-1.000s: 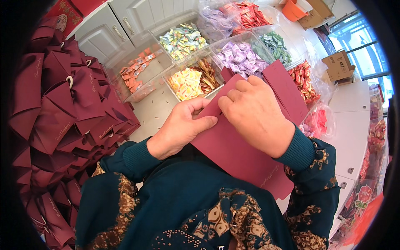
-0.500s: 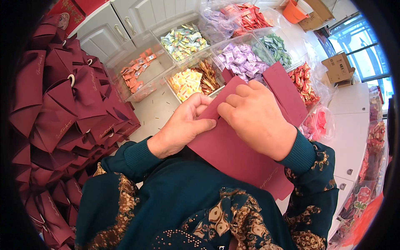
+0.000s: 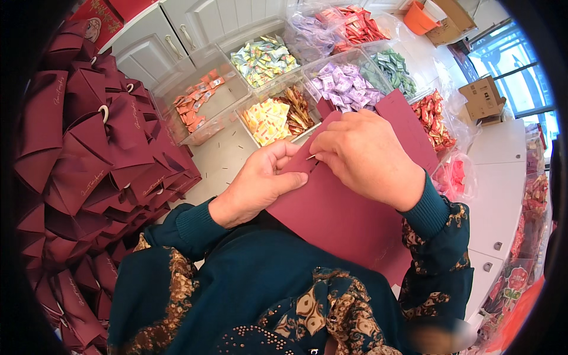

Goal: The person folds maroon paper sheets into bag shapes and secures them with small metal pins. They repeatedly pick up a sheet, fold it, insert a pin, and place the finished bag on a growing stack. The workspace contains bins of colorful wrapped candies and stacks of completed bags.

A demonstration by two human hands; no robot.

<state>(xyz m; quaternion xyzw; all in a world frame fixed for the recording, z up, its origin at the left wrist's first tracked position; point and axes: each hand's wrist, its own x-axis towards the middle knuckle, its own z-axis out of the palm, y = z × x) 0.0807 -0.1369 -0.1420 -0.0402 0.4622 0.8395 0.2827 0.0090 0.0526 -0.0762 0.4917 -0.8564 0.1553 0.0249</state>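
Note:
A flat dark red card sheet (image 3: 343,219), an unfolded gift box, lies tilted in front of my chest. My left hand (image 3: 260,183) grips its left edge, thumb on top. My right hand (image 3: 367,157) rests on the sheet's upper part and pinches a thin pale sliver (image 3: 310,157) at a slit near the edge. The fingertips of both hands almost meet there.
Clear tubs of wrapped sweets stand behind the sheet: orange (image 3: 201,97), yellow (image 3: 269,118), green-yellow (image 3: 263,56), purple (image 3: 343,83), green (image 3: 393,65), red (image 3: 432,118). A heap of folded dark red gift boxes (image 3: 89,154) fills the left. White cabinet doors (image 3: 177,29) are at the back.
My left hand has slid up the sheet's edge toward my right hand, and my right fingertips now pinch a thin sliver at the slit. The sheet has barely moved.

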